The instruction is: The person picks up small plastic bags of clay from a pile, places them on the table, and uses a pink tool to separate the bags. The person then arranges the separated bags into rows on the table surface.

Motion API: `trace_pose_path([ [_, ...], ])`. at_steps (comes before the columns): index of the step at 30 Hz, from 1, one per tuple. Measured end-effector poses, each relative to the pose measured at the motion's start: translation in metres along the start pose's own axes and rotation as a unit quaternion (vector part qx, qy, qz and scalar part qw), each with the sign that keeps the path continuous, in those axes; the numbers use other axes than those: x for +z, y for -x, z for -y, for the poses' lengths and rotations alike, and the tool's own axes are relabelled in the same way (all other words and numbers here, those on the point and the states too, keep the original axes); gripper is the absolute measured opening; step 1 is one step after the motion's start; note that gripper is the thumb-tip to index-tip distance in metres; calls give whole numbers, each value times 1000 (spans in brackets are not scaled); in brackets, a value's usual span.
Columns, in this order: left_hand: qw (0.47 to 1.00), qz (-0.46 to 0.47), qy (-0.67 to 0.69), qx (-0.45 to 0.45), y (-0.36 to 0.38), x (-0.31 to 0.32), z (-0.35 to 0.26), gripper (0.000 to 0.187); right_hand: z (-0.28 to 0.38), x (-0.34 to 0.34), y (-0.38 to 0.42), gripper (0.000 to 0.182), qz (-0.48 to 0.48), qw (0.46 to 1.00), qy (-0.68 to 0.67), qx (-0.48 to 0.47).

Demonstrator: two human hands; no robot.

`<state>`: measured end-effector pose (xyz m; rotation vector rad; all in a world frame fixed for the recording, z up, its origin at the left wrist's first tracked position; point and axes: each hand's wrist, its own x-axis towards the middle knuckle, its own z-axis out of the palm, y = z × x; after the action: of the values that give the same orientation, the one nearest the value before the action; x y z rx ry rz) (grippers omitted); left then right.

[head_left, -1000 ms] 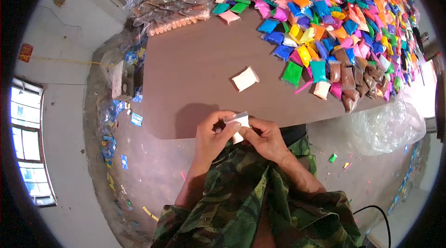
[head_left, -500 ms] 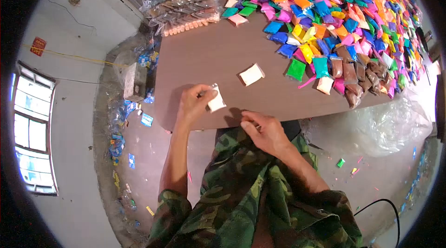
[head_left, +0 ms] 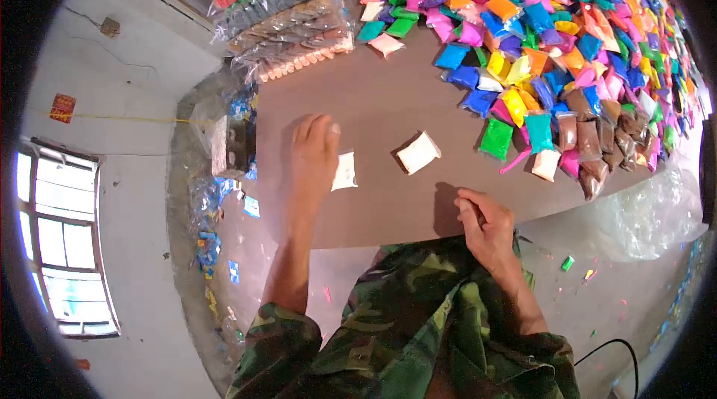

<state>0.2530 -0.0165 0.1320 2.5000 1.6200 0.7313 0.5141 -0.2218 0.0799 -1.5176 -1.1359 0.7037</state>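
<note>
My left hand (head_left: 314, 156) is over the left part of the brown table (head_left: 366, 104), palm down, its fingers apart and nothing seen in them. Just right of it lies a white packet (head_left: 344, 170), partly covered by the hand. A second white packet (head_left: 418, 153) rests on the table between my two hands. Near the front edge, my right hand (head_left: 487, 226) is held with its fingers curled together; whether it holds anything is hidden.
A large heap of coloured packets (head_left: 538, 40) covers the right and back of the table. Clear bags of coloured packets (head_left: 287, 22) are stacked at the back left. Crumpled clear plastic (head_left: 642, 212) hangs at the right edge.
My left hand has let go of the white packet, which now lies on the table. My right hand has moved right, away from the packets. The view has shifted slightly.
</note>
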Motion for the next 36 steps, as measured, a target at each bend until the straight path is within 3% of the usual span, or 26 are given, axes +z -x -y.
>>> trace_pose_path([
  [5, 997, 2, -59, 40, 2, 50, 8, 41, -5, 0, 0, 17, -15, 996, 70, -46],
  [8, 999, 2, -50, 6, 6, 50, 11, 44, 0, 3, 0, 16, -18, 994, 80, -67],
  [16, 994, 14, -109, 27, 3, 46, 3, 46, 3, 1, -1, 19, 8, 992, 107, -71],
  [22, 999, 2, -47, 10, 5, 57, 20, 48, 7, -1, -3, 17, -4, 992, 81, -100],
  [25, 999, -3, 25, -43, 6, 59, 30, 47, 7, -4, 0, 17, 1, 993, 70, -90],
  [28, 996, -21, 80, -29, -3, 50, 30, 43, 6, -8, 3, 17, 21, 994, 66, -81],
  [31, 1000, 8, -2, 4, -5, 37, 17, 42, 4, -6, 1, 16, 18, 993, 68, -98],
  [34, 996, -90, -3, 27, -3, 48, 33, 32, 0, -3, -2, 18, 4, 989, 68, -130],
  [36, 996, -82, 25, -12, 2, 35, 27, 31, -3, -3, 0, 19, 6, 988, 78, -131],
])
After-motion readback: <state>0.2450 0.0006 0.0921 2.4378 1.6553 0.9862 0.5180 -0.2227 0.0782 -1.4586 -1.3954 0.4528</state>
